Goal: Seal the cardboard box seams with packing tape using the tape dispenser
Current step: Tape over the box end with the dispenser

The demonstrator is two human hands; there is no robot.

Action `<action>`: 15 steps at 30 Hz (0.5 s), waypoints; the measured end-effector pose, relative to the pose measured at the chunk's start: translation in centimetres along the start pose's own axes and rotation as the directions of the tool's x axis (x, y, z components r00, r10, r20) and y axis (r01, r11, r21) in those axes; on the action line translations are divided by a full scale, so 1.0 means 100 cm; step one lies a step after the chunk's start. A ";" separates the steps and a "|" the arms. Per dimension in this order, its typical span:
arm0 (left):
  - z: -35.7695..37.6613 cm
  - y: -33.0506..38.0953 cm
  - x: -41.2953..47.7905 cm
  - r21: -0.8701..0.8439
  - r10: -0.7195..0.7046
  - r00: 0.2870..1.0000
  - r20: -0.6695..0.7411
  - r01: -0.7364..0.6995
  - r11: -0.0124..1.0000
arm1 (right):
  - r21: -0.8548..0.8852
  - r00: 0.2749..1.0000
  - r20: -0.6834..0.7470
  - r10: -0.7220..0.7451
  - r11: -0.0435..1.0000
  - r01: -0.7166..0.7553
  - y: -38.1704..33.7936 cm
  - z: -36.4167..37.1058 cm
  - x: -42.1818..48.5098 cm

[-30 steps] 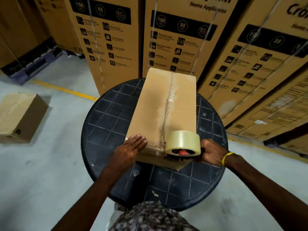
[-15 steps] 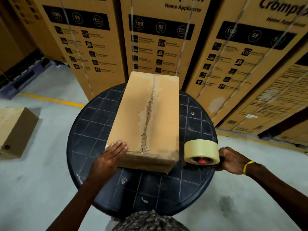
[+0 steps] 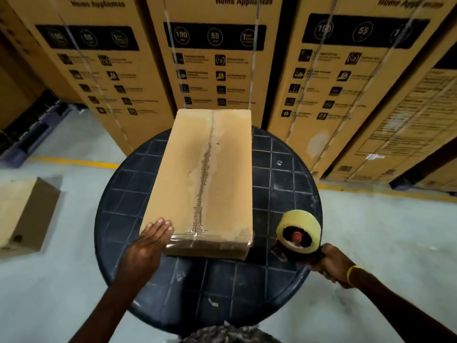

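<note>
Now: box [image 3: 188,184] on surface [image 3: 284,174], centre seam taped. Left hand [image 3: 148,243] flat on near corner, fingers straight; right hand [image 3: 331,263] grips dispenser [image 3: 299,236] just right of box. Next, likely: turn box, tape another seam.

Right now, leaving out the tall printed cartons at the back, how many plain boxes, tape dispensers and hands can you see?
Plain boxes: 2 (table box, floor box)
Tape dispensers: 1 (tape dispenser, gripped by the right hand)
Hands: 2 (left hand lies flat on the table box)
Total: 5
</note>
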State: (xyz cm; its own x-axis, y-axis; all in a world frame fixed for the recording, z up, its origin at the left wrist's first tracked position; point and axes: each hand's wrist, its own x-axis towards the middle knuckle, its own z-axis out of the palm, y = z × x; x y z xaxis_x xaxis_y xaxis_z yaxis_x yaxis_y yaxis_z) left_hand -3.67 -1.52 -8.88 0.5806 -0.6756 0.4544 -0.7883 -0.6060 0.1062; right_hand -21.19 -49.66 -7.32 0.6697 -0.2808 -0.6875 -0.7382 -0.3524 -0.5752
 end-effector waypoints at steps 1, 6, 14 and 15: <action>-0.001 0.000 0.001 -0.005 0.004 1.000 0.006 -0.004 1.000 | 0.128 0.997 0.004 0.071 0.989 -0.071 0.007 0.007 0.004; -0.003 0.001 0.002 -0.005 -0.043 0.998 0.037 0.044 0.999 | 0.614 0.940 0.190 0.284 0.713 -0.339 0.025 0.053 0.030; -0.008 -0.004 0.004 -0.014 -0.018 0.989 0.145 0.021 1.000 | 0.876 0.938 0.201 0.281 0.378 -0.301 0.026 0.105 0.044; -0.008 -0.005 0.003 -0.011 -0.018 0.988 0.153 0.019 1.000 | 0.867 0.934 0.178 0.310 0.400 -0.298 0.028 0.112 0.048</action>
State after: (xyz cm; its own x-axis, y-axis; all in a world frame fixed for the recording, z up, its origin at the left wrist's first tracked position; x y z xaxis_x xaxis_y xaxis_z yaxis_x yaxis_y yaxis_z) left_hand -3.22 -1.09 -8.10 0.6187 -0.7213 0.3114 -0.7790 -0.6145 0.1244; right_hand -20.94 -42.04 -17.22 0.3819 -0.2129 -0.8993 -0.5647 0.7166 -0.4094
